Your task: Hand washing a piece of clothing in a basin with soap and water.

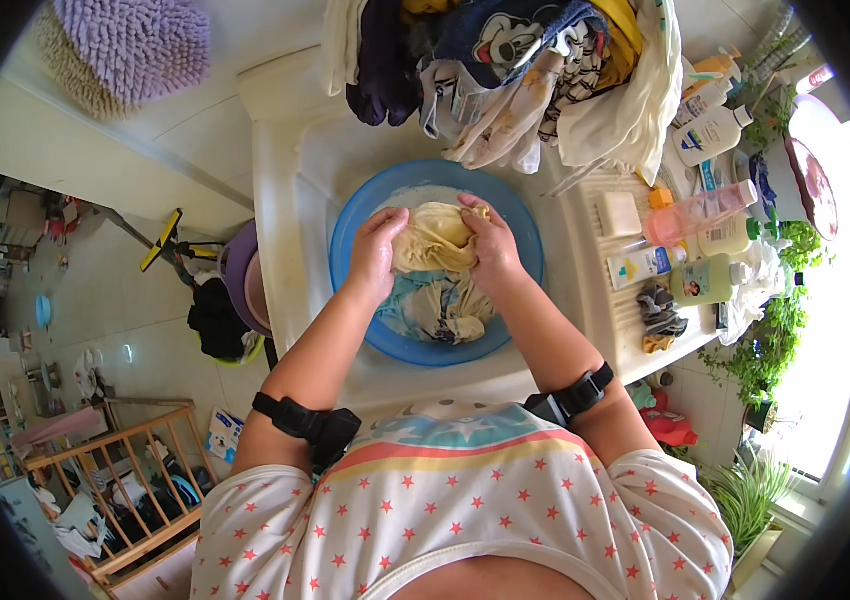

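Between my two hands a wet, pale yellow cloth (434, 238) is bunched up. My left hand (378, 251) grips its left end, thumb on top. At the right end my right hand (492, 244) has hold of it, fingers curled round the fabric. Both hands are over a round blue plastic basin (436, 358), which stands in a cream laundry sink (305, 187). Below the cloth, other wet laundry (436, 307), light blue and cream with dark patches, lies in the basin. Whitish suds show behind the cloth.
A heap of clothes (515, 67) overhangs the sink's far side. On the ribbed washboard ledge to the right are a soap bar (618, 214), a pink bottle (702, 212), a tube (646, 266) and small dark socks (661, 311). Purple and pink basins (241, 274) stand left of the sink.
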A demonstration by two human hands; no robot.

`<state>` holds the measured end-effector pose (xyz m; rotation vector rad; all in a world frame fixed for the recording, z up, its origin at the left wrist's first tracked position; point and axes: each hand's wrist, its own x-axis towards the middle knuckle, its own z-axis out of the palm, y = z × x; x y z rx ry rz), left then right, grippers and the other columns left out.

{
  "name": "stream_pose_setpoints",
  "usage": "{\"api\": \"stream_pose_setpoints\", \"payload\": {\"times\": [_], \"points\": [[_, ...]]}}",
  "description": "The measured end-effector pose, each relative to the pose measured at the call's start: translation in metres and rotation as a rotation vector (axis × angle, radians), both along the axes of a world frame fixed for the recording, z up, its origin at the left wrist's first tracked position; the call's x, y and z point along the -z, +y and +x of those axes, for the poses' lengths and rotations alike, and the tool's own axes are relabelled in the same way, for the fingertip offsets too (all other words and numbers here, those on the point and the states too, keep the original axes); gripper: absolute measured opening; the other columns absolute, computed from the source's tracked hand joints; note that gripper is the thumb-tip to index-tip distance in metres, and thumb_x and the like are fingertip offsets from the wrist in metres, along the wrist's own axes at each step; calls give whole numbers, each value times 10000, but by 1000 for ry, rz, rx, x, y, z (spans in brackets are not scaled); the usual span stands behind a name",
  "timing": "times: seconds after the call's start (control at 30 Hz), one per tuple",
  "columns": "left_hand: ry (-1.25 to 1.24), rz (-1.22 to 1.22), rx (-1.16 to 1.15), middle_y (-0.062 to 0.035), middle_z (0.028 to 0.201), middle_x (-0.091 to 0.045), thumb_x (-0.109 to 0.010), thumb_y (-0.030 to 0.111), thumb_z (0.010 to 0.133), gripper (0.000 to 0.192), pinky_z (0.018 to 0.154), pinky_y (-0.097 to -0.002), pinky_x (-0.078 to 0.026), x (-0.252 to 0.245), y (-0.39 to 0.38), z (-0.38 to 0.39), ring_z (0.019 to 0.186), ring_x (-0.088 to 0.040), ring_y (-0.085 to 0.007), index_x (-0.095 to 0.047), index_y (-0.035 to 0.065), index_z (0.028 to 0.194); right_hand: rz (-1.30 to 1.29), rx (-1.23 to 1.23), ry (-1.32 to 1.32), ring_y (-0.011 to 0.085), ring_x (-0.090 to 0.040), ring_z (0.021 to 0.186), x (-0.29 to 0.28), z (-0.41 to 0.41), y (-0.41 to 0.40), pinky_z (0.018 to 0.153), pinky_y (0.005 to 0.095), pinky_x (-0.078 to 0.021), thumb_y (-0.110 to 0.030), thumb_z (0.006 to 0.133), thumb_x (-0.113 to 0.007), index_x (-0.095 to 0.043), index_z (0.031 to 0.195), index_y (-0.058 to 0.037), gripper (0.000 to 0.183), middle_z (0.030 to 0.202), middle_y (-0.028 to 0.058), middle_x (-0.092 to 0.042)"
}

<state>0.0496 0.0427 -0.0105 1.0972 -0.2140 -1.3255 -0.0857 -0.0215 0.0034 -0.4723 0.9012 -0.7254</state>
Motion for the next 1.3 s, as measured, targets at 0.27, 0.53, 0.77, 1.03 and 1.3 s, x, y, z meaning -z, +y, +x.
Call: {"api": "stream_pose_setpoints", "payload": {"times": [0.27, 0.53, 0.77, 1.03, 1.3], "points": [[-198, -26, -101, -27, 775, -564, -586, 182, 818, 150, 590, -219, -408, 0, -10, -14, 652, -519, -91, -574, 34, 795, 307, -35, -158, 233, -588, 810, -6, 2, -8, 696, 338, -502, -213, 845, -521, -481, 983, -52, 216, 904, 110, -560], [-84, -62, -139, -9, 752, -551, -580, 152, 808, 103, 664, -238, -404, -7, -13, -2, 712, -514, -93, -572, 51, 793, 99, -231, -191, 208, -602, 830, 4, -9, -11, 710, 332, -514, 9, 757, -584, -487, 1011, -23, 273, 959, 104, -574], [-2, -24, -223, -25, 804, -563, -551, 196, 843, 147, 684, -260, -430, -8, -14, 3, 735, -536, -114, -553, 55, 804, 10, -216, -134, 211, -596, 858, 27, -15, -7, 728, 316, -517, 122, 725, -475, -483, 970, -39, 293, 956, 100, -561], [-303, -138, -20, -42, 790, -588, -503, 220, 879, 204, 684, -264, -453, -19, -23, -5, 725, -561, -129, -526, 18, 887, -451, -226, -120, 176, -574, 842, 58, -18, -13, 756, 299, -479, 35, 758, -525, -489, 946, -54, 211, 948, 78, -548], [-906, -122, -84, -57, 663, -593, -569, 169, 832, 187, 544, -240, -420, -10, -25, -1, 574, -525, -96, -550, -7, 774, -104, -242, 28, 154, -583, 769, -3, -7, -6, 672, 290, -485, -225, 859, -530, -520, 998, -22, 247, 878, 61, -582]]}}
